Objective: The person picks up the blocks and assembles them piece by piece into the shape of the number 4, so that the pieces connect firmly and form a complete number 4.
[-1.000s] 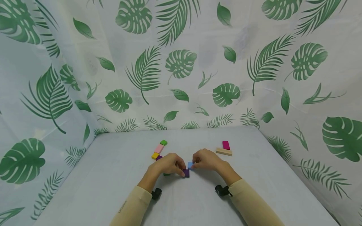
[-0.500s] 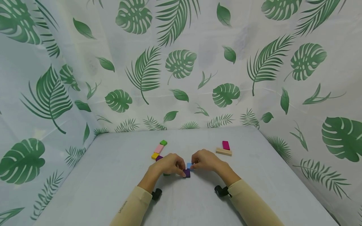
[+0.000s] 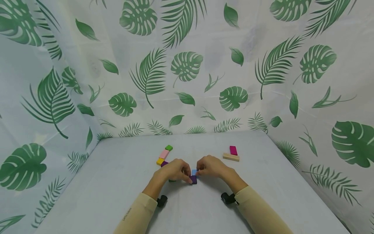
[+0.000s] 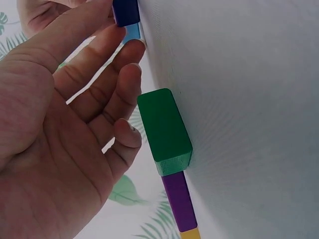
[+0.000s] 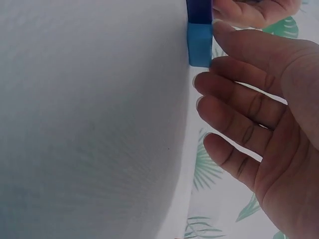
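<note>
Near the middle of the table, my left hand (image 3: 176, 169) pinches a dark purple block (image 3: 193, 179) between thumb and fingers. Opposite it, my right hand (image 3: 214, 166) pinches a light blue block (image 3: 194, 172), its thumb on the near side. The two blocks meet end to end in the right wrist view, where the light blue block (image 5: 200, 45) touches the dark purple block (image 5: 199, 11). Close below the left fingers, a dark green block (image 4: 165, 124) stands in the left wrist view; the left hand mostly hides it from the head camera.
Left of the hands runs a row of blocks: purple (image 3: 164, 163), yellow (image 3: 160, 161), pink (image 3: 164, 154) and bright green (image 3: 169, 147). At the right lie a plain wooden block (image 3: 231, 157) and a magenta block (image 3: 233, 150). A leaf-patterned curtain (image 3: 204, 123) borders the white table (image 3: 187, 211).
My right hand has slid slightly left with the light blue block, bringing it against the dark purple one. The dark purple block has shifted slightly right; the left hand stays nearly still.
</note>
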